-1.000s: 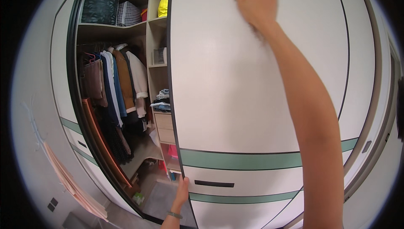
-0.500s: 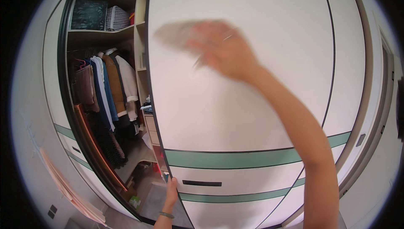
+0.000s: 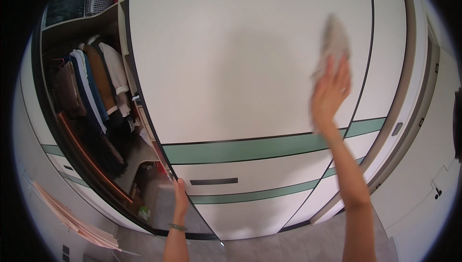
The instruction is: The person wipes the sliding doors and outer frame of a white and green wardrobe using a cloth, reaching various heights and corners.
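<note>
Right hand (image 3: 332, 93) holds blurred cloth (image 3: 336, 36) on door (image 3: 192, 69) behind, fingers almost straight. Left hand (image 3: 180, 197) touches door edge; grip, also wiped share, cannot tell.

L hand (image 3: 180, 195): slim gry-grn bangle (image 3: 177, 227) @ wrist | R hand (image 3: 329, 99): thin slvr ring (image 3: 343, 89) | forearms (image 3: 353, 178) bare

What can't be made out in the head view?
- Cloth: edges and weave motion-blurred; part covered by the right hand.
- Left hand: most fingers hidden, by the hand itself or the door edge, can't tell which.
- White door: top cut off by the upper picture edge.
- Shelves right of the hanging clothes: mostly hidden behind the door.
</note>
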Tool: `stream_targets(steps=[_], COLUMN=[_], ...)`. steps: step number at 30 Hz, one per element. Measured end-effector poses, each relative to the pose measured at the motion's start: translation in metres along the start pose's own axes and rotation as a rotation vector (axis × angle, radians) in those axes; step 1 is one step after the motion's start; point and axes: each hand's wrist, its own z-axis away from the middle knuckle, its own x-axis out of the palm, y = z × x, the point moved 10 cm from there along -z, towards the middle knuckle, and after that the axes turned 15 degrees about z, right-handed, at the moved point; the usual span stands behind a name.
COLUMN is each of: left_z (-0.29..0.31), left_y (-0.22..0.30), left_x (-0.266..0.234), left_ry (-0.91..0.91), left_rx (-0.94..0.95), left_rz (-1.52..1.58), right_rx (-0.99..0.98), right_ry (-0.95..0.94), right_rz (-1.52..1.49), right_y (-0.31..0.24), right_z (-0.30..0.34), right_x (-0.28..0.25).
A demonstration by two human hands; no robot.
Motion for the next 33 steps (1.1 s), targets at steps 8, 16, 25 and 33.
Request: stream_targets(steps=[8,16,25,33], left_z=[-0.005,-0.004,0.0,0.003], left_y=[-0.016,-0.016,-0.005,0.008], left_x=[0.003,-0.046,-0.016,0.006], left_ry=[0.004,0.077,0.042,-0.004], left_rx=[-0.013,0.045,0.034,0.025], left_rz=[-0.038,-0.094,-0.074,-0.072], right_rx=[-0.697,-0.445,0.342,-0.228], right_ry=[-0.181,-0.18,-0.167,-0.162], right_rz=[-0.193,-0.077,0.03,-0.371], right_y=[-0.211,-0.072,0.058,-0.219], right_z=[0.167,0.175,0.185,0.209], right_x=[-0.042,-0.013,-0.005,-0.048])
